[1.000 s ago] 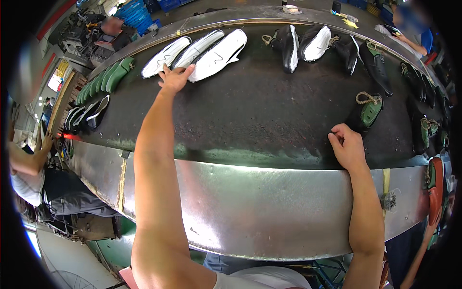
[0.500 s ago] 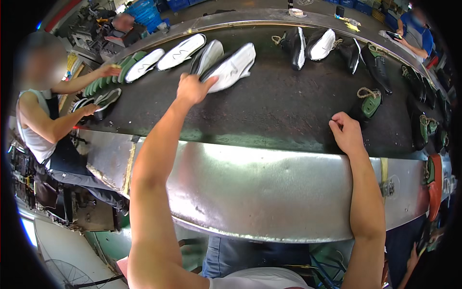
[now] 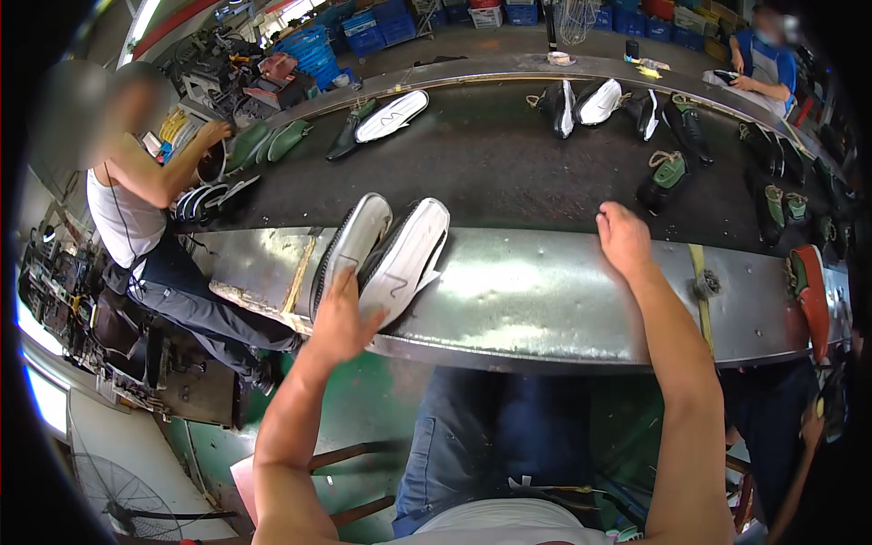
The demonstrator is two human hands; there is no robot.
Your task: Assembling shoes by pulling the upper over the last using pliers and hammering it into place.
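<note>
Two dark shoes lie soles up on the metal ledge at my left: the left shoe [image 3: 359,232] has a greyish sole, the right shoe [image 3: 413,250] a white one with a pen mark. My left hand [image 3: 341,322] grips their near ends, fingers against the left shoe and thumb by the right. Over the inner edge of the ledge, my right hand [image 3: 625,238] has its fingers curled with nothing visible in them. Beyond it on the dark work surface [image 3: 509,163] stands a black shoe with a green insert [image 3: 668,173] and a cord loop.
A white-soled shoe [image 3: 392,116] lies against a dark shoe [image 3: 345,141] at the far side. Several black shoes [image 3: 688,127] stand at right; an orange shoe [image 3: 811,300] hangs near the ledge's right end. At left, a co-worker [image 3: 132,173] handles shoes beside green shoe forms [image 3: 289,141].
My left hand has brought the two shoes from the dark surface back toward me onto the metal ledge. The view has shifted, and the co-worker's upper hand has moved. My right hand stays curled.
</note>
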